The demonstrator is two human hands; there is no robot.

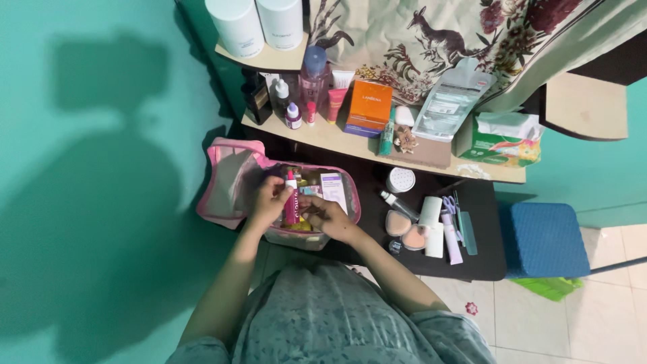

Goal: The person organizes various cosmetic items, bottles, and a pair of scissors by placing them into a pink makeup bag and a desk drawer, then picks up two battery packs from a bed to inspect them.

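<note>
Standing upright over an open pink cosmetic pouch [232,178], a slim pink tube [291,200] with a white cap is pinched in the left hand [269,200], whose fingers are curled closed around its upper part. The right hand [325,216] is closed too, its fingertips meeting the tube low down, just above the pouch's contents. The pouch sits at the near left edge of a dark counter [485,259], its clear flap folded back toward the teal wall, and a white box [333,189] stands inside it beside other small packages.

To the right on the counter lie a round white jar [401,180], two peach makeup sponges [404,230], a white tube [431,221] and small scissors [450,209].

Behind, a pale shelf [337,138] carries an orange box [370,106], a pink bottle with a blue cap [314,77], dark dropper bottles [259,98] and a green tissue pack [502,141]. A blue stool [542,239] stands at the right.
</note>
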